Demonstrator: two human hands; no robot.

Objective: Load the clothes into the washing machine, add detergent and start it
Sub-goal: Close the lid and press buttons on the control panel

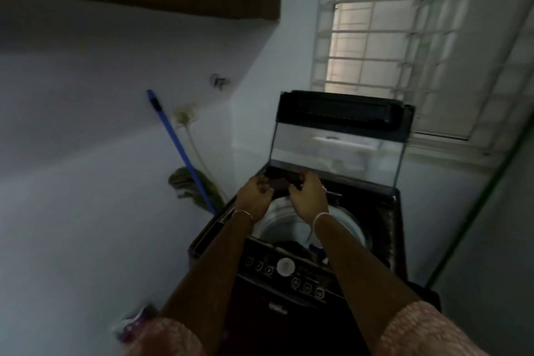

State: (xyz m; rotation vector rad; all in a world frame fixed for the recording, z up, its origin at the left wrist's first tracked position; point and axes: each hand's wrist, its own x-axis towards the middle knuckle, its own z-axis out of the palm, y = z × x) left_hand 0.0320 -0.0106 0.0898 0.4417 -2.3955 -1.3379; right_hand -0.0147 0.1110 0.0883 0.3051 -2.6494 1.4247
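A dark top-loading washing machine stands in the corner with its glass lid raised. Dark clothes lie in the white drum. A dark drawer-like part sits at the back rim of the opening. My left hand and my right hand both reach over the drum, fingers curled on that part from either side. The control panel with its white knob is below my forearms. The picture is dim and blurred.
A blue-handled mop leans on the left wall beside the machine, under a wall socket. A purple packet lies on the floor at lower left. A barred window is behind the machine; a green pipe runs along the right wall.
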